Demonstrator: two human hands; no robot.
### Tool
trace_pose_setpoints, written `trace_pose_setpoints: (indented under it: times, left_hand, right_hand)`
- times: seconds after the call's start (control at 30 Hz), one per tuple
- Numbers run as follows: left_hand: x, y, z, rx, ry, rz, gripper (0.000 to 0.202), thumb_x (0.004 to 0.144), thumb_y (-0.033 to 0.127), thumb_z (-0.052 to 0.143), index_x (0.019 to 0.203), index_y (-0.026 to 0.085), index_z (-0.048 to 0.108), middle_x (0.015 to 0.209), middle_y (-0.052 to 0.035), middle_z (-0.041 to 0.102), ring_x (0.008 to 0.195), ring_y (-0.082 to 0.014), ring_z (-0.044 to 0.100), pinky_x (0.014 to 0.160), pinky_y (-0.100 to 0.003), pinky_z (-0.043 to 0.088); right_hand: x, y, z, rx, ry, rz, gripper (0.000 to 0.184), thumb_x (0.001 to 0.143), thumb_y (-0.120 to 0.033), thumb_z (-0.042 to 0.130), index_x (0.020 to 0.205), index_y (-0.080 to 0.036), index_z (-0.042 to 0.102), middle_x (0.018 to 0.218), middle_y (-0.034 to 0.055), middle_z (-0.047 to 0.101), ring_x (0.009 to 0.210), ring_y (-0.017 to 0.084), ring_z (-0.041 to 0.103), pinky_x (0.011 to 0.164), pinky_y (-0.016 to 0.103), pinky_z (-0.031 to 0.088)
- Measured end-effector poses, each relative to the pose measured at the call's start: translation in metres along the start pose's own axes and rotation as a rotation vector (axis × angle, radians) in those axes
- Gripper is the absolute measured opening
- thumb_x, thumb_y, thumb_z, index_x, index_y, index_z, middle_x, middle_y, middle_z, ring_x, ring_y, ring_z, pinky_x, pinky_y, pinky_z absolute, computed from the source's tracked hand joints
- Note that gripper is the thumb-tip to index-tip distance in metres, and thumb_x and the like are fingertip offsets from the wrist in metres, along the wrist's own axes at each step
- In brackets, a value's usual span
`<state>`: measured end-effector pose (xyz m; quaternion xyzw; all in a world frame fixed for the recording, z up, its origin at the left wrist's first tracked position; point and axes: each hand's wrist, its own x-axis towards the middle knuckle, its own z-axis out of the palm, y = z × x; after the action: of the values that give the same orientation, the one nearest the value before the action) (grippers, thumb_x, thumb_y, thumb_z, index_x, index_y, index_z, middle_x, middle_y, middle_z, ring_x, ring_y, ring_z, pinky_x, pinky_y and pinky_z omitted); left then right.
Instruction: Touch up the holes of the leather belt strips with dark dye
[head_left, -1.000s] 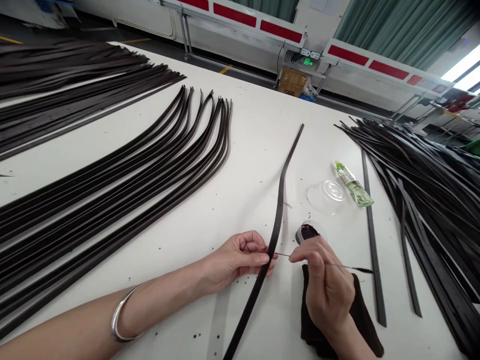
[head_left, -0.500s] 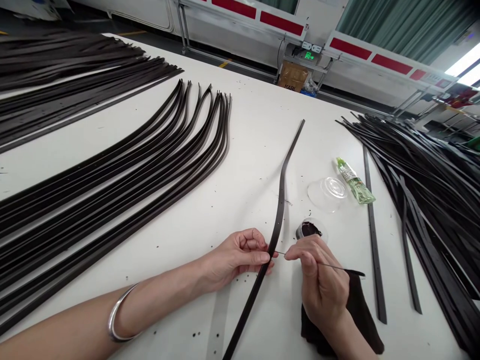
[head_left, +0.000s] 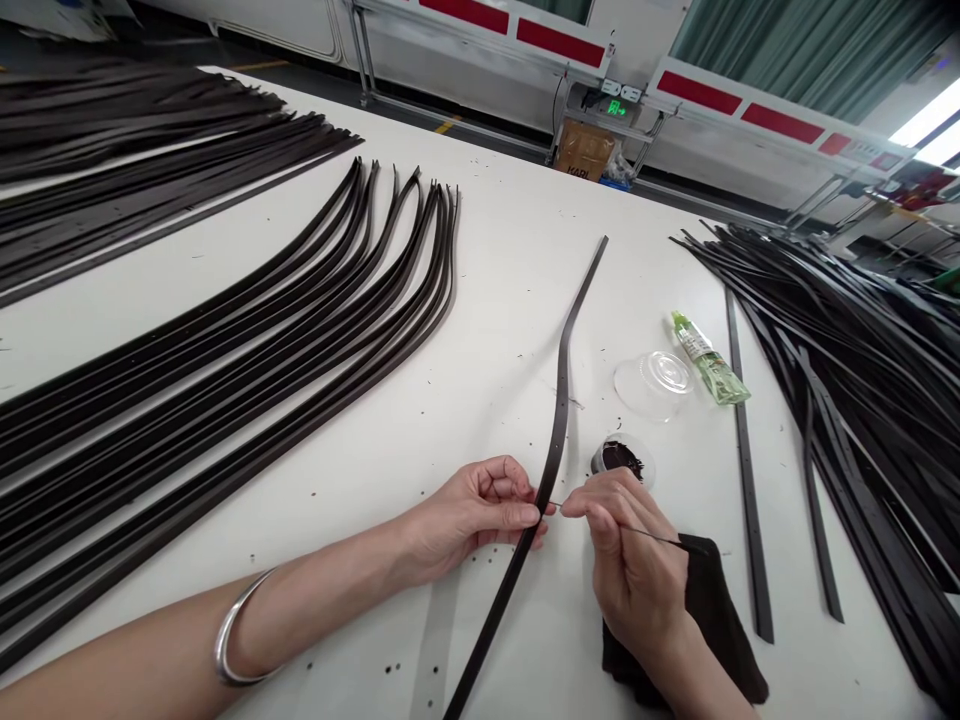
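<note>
My left hand (head_left: 480,512) pinches a long dark strap (head_left: 561,400) that runs from the table's front edge up toward the middle. The strap stands on its edge between thumb and fingers. My right hand (head_left: 634,570) is closed on a thin needle-like tool (head_left: 660,538) whose tip touches the strap right at my left fingertips. A small pot of dark paint (head_left: 619,458) sits just above my right hand. A black cloth (head_left: 712,620) lies under my right wrist.
Several curved dark straps (head_left: 247,350) fan out on the left of the white table (head_left: 495,300). A tangled heap of straps (head_left: 855,350) fills the right side. A clear lid (head_left: 654,380) and a green tube (head_left: 709,360) lie beyond the pot.
My right hand has slid left along the tool, closer to the strap. The left hand and strap have stayed put.
</note>
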<state>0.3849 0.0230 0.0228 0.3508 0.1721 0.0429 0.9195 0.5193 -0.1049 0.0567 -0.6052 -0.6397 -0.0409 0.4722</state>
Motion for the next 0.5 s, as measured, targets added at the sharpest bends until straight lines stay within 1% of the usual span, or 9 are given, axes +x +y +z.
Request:
trace_pose_setpoints:
  times: [0.13,0.27,0.37,0.5]
  left_hand:
    - [-0.0004,0.001,0.0016,0.018,0.006,-0.002,0.022,0.079,0.016,0.075,0.08,0.017,0.053,0.074,0.0044,0.06,0.073,-0.0138,0.067,0.077,-0.033,0.053]
    - [-0.0007,0.0026,0.0046,-0.006,0.025,0.0,0.024,0.077,0.014,0.076,0.078,0.017,0.053,0.073,0.005,0.059,0.072,-0.013,0.066,0.075,-0.032,0.054]
    - [-0.0007,0.0033,0.0056,-0.002,0.038,-0.011,0.025,0.077,0.014,0.077,0.077,0.017,0.052,0.073,0.0043,0.06,0.072,-0.0135,0.067,0.074,-0.031,0.054]
    - [-0.0006,0.0026,0.0047,-0.009,0.024,0.001,0.025,0.078,0.015,0.077,0.078,0.017,0.052,0.073,0.0047,0.059,0.072,-0.0139,0.067,0.075,-0.032,0.054]
  right_hand:
    - [-0.0001,-0.0015,0.0011,-0.037,0.035,0.007,0.022,0.09,-0.001,0.041,0.088,-0.018,0.055,0.071,0.0031,0.063,0.069,0.016,0.056,0.062,0.032,0.045]
    - [0.0,-0.0029,0.002,0.007,0.009,0.008,0.023,0.09,0.001,0.041,0.088,-0.017,0.055,0.071,0.0035,0.062,0.069,0.016,0.056,0.062,0.032,0.045]
    - [0.0003,-0.0035,0.0014,-0.027,0.016,0.018,0.024,0.089,0.002,0.04,0.09,-0.017,0.055,0.072,0.0036,0.063,0.07,0.015,0.055,0.063,0.032,0.044]
    - [-0.0002,-0.0044,0.0004,-0.021,-0.003,0.022,0.025,0.089,0.002,0.04,0.091,-0.018,0.055,0.071,0.0032,0.062,0.07,0.016,0.055,0.063,0.032,0.043]
